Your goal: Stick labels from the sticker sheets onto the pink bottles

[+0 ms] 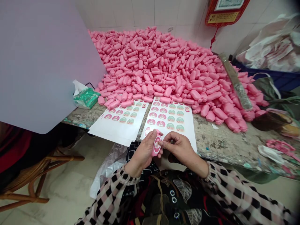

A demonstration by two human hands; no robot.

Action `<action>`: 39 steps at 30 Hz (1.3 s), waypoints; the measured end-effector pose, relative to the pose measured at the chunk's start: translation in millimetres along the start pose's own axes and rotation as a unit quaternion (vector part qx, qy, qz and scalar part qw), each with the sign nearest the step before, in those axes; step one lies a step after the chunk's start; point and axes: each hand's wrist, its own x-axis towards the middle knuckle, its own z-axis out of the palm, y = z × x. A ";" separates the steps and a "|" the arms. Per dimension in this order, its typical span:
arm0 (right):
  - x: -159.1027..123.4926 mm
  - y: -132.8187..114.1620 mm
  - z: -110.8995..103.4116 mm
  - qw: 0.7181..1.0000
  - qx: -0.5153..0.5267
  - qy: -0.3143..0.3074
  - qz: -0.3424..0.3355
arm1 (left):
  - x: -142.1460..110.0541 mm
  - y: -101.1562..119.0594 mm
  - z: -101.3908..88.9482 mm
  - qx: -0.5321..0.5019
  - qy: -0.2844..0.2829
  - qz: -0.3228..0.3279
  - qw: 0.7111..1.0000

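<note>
My left hand (145,149) is closed around a small pink plastic bottle (154,153), held over the front edge of the table. An oval pink-and-white sticker (157,142) lies against the face of the bottle. At its right edge is my right hand (179,147), thumb and forefinger pinched together on the sticker. Just beyond the hands is a white sticker sheet (191,131) with rows of pink and green labels. A second sticker sheet (112,132) lies to its left, and both reach past the table edge.
A large heap of pink bottles (150,59) covers the back of the worn table (211,140). A tape-wrapped bar (236,81) rests on its right side. Left are a green tissue pack (86,97) and a pale panel (47,62). Pink scissors (282,147) lie far right.
</note>
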 end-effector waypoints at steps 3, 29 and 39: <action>-3.0 -4.0 -0.4 0.995 -0.088 0.040 -0.021 | 1.6 -3.3 2.1 0.029 0.038 0.045 0.998; 3.8 -38.4 -15.1 0.958 -0.230 0.069 -0.153 | 0.3 8.8 -5.9 -0.038 0.164 0.141 0.975; 4.9 -18.9 -26.5 0.980 -0.153 -0.026 -0.122 | 1.6 4.0 0.1 -0.090 0.057 -0.020 0.994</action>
